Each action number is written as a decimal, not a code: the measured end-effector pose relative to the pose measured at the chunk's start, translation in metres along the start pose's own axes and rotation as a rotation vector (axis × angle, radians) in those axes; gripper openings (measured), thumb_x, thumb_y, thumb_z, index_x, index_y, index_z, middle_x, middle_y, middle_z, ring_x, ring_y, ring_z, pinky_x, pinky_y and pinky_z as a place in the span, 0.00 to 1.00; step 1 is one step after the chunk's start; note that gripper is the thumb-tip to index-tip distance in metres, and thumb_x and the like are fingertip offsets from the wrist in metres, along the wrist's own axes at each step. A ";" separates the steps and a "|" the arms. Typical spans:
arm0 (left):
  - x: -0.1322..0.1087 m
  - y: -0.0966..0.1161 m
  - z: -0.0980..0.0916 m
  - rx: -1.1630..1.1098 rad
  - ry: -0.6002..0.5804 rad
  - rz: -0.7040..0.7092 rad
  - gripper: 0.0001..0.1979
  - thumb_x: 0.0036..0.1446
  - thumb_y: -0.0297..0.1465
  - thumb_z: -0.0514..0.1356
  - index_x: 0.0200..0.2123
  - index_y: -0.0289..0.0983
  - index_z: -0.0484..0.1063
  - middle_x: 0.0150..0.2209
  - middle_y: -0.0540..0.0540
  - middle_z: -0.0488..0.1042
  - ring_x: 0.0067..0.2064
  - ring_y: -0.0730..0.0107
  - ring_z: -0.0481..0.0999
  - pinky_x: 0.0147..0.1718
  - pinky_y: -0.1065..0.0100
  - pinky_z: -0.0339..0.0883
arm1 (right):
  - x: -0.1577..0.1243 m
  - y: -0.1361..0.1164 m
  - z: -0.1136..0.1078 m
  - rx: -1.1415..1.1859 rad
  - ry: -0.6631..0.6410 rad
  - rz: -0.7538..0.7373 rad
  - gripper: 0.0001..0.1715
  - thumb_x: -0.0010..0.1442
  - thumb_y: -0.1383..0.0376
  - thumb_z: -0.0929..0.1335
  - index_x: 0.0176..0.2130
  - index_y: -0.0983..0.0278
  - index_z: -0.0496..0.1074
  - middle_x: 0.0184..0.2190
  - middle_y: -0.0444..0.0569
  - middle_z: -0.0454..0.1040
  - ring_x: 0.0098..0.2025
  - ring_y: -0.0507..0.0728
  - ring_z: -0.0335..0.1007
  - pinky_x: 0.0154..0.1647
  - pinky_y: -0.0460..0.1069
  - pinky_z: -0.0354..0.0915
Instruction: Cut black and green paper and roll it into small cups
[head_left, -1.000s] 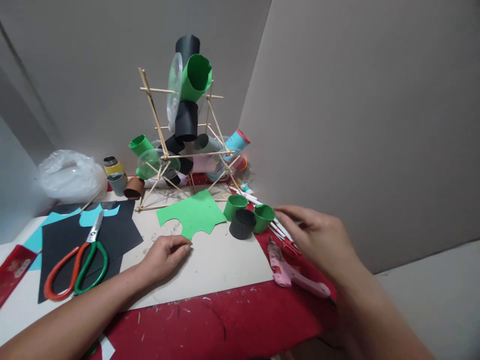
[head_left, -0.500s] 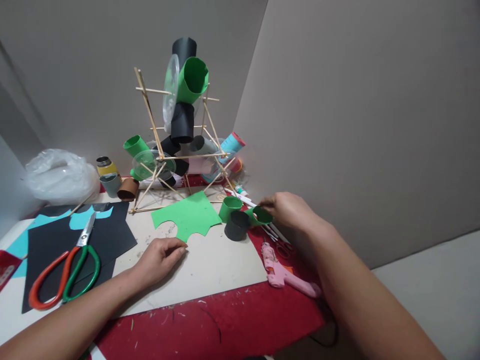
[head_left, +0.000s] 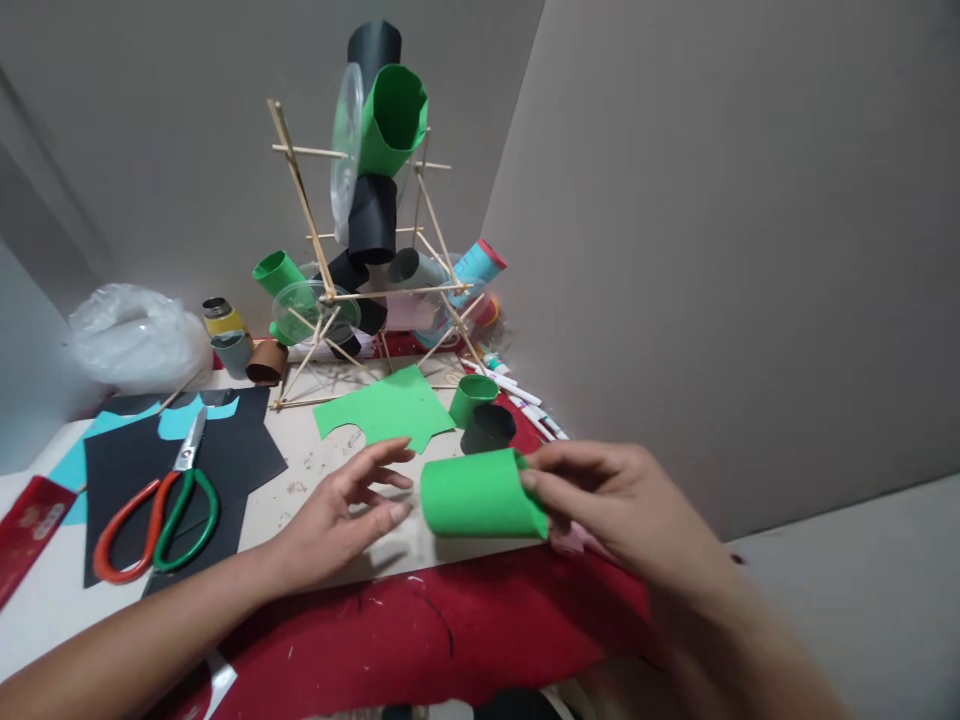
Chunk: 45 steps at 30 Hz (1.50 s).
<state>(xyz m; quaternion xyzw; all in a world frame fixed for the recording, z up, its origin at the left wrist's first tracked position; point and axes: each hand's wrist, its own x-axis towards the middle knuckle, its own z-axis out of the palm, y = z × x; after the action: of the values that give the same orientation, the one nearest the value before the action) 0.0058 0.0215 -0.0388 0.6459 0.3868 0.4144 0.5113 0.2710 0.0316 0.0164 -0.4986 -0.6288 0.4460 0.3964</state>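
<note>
My right hand (head_left: 600, 490) pinches a green paper tube (head_left: 480, 495) by its right end, holding it on its side above the table's front. Just left of the tube, my left hand (head_left: 356, 505) is open, fingers apart and not touching it. Behind them lies a green paper sheet (head_left: 386, 405) with rounded cut-outs. A short green tube (head_left: 473, 398) and a black tube (head_left: 489, 430) stand beside that sheet. Farther back rises a frame of wooden sticks (head_left: 405, 293) carrying clear plastic discs (head_left: 346, 150) with green and black paper tubes attached.
Large scissors (head_left: 169, 500) with red and green handles lie on black paper (head_left: 112, 510) at left. A plastic bag (head_left: 139, 335), a yellow jar (head_left: 221, 316) and a brown tube (head_left: 266, 362) stand behind. A pink glue gun (head_left: 577, 540) is partly hidden by my right hand. Walls close off the back and right.
My right hand has lifted the green tube from beside the black one and brought it toward me, turning it sideways. My left hand has opened and moved slightly right. The view has shifted a little.
</note>
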 end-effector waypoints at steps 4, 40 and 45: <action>-0.002 0.007 0.007 -0.309 -0.020 -0.122 0.25 0.50 0.30 0.69 0.53 0.46 0.74 0.51 0.43 0.77 0.50 0.57 0.77 0.44 0.64 0.72 | 0.003 0.011 0.047 0.231 -0.155 0.131 0.13 0.49 0.57 0.74 0.24 0.64 0.74 0.14 0.40 0.68 0.15 0.48 0.62 0.16 0.43 0.60; -0.011 -0.009 0.006 0.109 0.087 -0.105 0.06 0.47 0.31 0.65 0.28 0.34 0.76 0.25 0.50 0.74 0.28 0.70 0.70 0.29 0.72 0.62 | -0.004 0.040 0.084 0.161 -0.213 -0.157 0.13 0.61 0.64 0.63 0.25 0.64 0.66 0.15 0.40 0.63 0.18 0.49 0.61 0.19 0.43 0.56; -0.013 -0.012 0.008 0.269 0.006 0.083 0.05 0.46 0.30 0.65 0.28 0.34 0.75 0.24 0.50 0.75 0.26 0.71 0.70 0.28 0.73 0.61 | -0.006 0.045 0.084 0.145 -0.223 -0.139 0.12 0.59 0.67 0.64 0.29 0.65 0.75 0.21 0.44 0.71 0.22 0.50 0.66 0.23 0.43 0.60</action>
<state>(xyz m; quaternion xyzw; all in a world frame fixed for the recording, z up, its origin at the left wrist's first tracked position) 0.0074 0.0085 -0.0531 0.7228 0.4134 0.3813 0.4015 0.2049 0.0163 -0.0508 -0.3714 -0.6682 0.5143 0.3887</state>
